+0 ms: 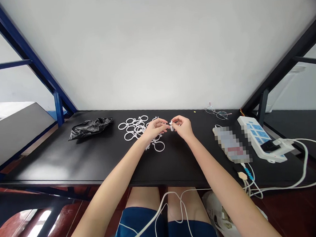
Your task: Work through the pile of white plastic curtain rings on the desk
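Above the tabletop [57, 155], between its near and far edges, a white piece [171, 126] is pinched by the right hand [183, 126]; whether also by the left hand [155, 127] cannot be told. White rings [138, 128] are strewn alongside.

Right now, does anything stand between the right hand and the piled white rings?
Yes: the left hand lies between the right hand and the white rings, partly hiding the pile's right side. Nothing visible separates the right hand from the small white piece it pinches.
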`<state>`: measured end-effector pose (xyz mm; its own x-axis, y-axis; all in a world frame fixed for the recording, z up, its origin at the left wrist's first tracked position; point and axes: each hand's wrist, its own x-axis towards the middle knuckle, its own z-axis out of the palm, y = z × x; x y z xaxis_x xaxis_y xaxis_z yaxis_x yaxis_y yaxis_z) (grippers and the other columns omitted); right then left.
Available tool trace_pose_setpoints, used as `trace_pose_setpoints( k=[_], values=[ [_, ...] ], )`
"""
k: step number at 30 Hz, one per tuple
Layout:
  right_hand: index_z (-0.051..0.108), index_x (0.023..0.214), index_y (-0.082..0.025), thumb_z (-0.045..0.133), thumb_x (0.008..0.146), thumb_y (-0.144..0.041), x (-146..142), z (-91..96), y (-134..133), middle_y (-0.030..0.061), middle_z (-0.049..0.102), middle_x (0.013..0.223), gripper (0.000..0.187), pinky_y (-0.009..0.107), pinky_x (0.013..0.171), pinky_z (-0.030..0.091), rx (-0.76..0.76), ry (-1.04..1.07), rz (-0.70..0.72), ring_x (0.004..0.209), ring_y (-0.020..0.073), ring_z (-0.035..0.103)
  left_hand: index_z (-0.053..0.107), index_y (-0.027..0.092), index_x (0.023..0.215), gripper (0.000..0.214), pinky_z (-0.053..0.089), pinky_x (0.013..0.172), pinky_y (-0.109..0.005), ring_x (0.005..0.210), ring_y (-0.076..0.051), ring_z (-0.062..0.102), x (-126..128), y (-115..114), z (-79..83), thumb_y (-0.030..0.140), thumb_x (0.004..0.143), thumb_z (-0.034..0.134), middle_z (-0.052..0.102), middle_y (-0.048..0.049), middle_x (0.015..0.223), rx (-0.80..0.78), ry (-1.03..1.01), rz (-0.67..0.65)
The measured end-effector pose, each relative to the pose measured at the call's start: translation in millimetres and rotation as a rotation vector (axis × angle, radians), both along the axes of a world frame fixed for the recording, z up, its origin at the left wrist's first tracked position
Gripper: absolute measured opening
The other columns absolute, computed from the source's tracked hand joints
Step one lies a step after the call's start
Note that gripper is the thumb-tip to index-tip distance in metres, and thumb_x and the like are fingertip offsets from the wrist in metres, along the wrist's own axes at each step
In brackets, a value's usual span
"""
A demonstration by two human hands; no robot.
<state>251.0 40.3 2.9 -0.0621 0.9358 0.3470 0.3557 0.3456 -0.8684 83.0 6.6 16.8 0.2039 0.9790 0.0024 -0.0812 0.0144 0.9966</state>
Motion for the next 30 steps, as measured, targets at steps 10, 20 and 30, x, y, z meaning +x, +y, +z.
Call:
trace_pose_setpoints(
  k=[10,20,30],
  values=[
    [0.063,0.075,-0.018,0.065,0.072,-0.034,0.3,-4.6,2.7,0.0047,0.068,0.076,0.016,0.028,0.053,0.050,0.018,0.006,0.019,0.055,0.0143,0.058,0.063,0.017,0.094,0.031,0.045,0.075,-0.029,0.075,-0.012,0.062,0.1,-1.6,3.3,0.029,0.068,0.077,0.068,-0.0030,0.083,0.003,0.005,-0.022],
    [0.066,0.076,-0.018,0.066,0.069,-0.029,1.1,-9.3,6.2,0.0040,0.068,0.076,0.013,0.027,0.052,0.050,0.014,0.000,0.088,0.055,0.0137,0.058,0.062,0.015,0.093,0.030,0.044,0.072,-0.026,0.076,-0.012,0.062,-0.2,1.2,-1.4,0.028,0.069,0.075,0.069,-0.0041,0.083,0.023,0.025,-0.065],
    [0.067,0.076,-0.018,0.066,0.069,-0.026,0.9,-10.6,6.9,0.0033,0.068,0.076,0.011,0.027,0.052,0.049,0.003,0.001,0.096,0.055,0.0137,0.059,0.064,0.016,0.090,0.028,0.045,0.071,-0.026,0.073,-0.010,0.059,-0.4,-1.4,-0.5,0.035,0.072,0.074,0.067,-0.0039,0.083,0.035,0.061,-0.094]
  ],
)
